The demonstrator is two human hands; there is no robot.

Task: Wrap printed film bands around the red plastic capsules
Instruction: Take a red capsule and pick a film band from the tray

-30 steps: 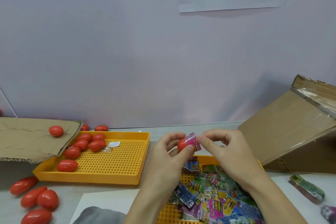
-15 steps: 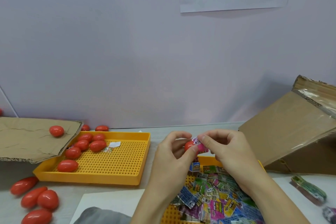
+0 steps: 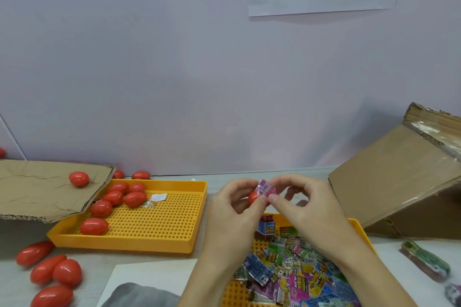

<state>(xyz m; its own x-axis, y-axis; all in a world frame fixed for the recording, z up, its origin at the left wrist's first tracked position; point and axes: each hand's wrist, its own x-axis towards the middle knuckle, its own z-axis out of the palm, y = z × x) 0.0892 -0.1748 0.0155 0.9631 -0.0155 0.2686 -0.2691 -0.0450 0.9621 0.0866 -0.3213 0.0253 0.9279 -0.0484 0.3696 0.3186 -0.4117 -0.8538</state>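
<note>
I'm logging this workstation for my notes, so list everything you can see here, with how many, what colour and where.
held capsule: one, red, between both hands above the table
film band: one, pink printed, on the held capsule
loose capsules: six in the left tray, red; one on the cardboard sheet, two behind the tray, five at the table's left front, one at the far left edge
left tray: one, yellow perforated, centre-left
right tray: one, yellow, under the hands
loose film bands: a heap, many colours, in the right tray
cardboard sheet: one, brown, left
cardboard box: one, brown, tipped, right
wall paper: one, white with a red bar
hands: left hand holds the capsule; right hand pinches the band
</note>
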